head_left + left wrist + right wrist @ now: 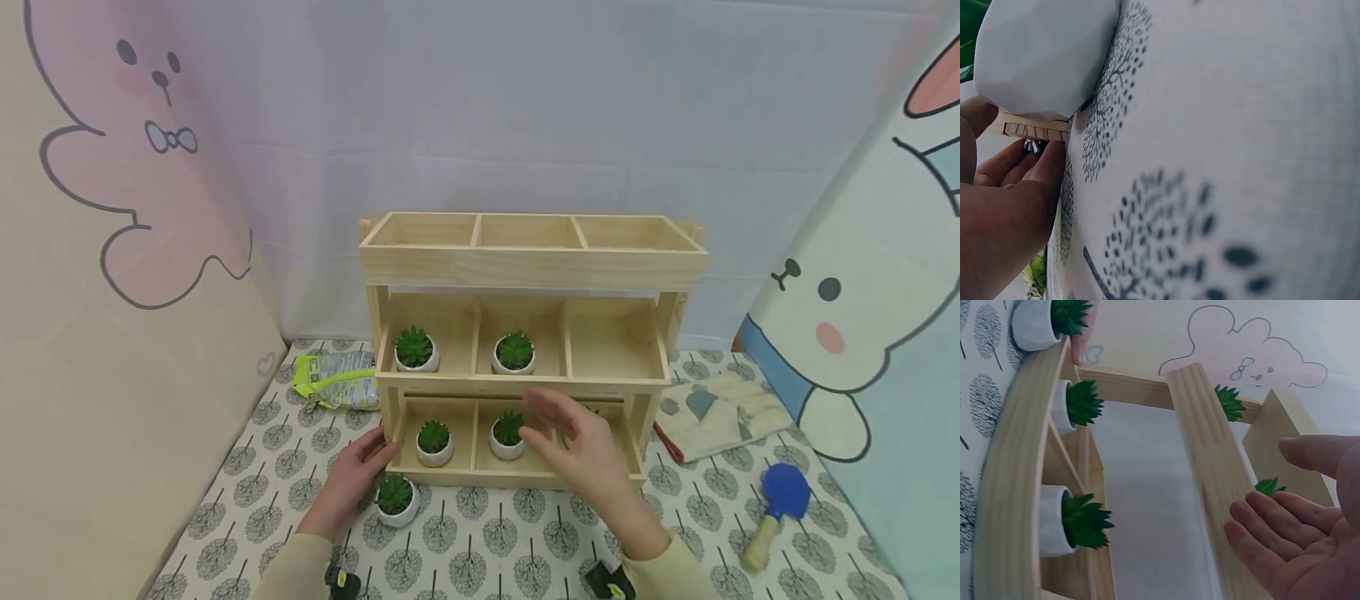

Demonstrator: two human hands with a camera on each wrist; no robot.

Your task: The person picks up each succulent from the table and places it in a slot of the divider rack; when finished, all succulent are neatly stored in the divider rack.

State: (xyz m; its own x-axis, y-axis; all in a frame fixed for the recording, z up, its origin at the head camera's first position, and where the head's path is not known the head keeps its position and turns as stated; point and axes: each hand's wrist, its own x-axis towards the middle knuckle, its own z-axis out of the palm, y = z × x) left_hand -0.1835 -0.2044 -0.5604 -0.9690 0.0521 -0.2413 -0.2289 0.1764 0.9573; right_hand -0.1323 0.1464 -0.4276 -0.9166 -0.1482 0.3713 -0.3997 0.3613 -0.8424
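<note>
A three-tier wooden shelf (534, 267) stands on the table, each tier split into three compartments. My left hand (355, 479) grips its lower left end, thumb and fingers on either side of the wood (1035, 130). Beside that hand, a potted succulent (397, 500) in a white faceted pot stands on the cloth. Two more succulents sit in the bottom tier's left (434, 443) and middle (507, 435) compartments, two in the middle tier's left (416, 348) and middle (514, 353) ones. Before the bottom tier, my right hand (585, 450) holds nothing, fingers extended, partly hiding the right compartment.
A green and grey plastic bag (337, 379) lies left of the shelf. At right lie a folded patterned cloth (723, 412) and a blue shovel (783, 492) with a wooden handle. A tree-print cloth (465, 542) covers the table, with fabric walls around it.
</note>
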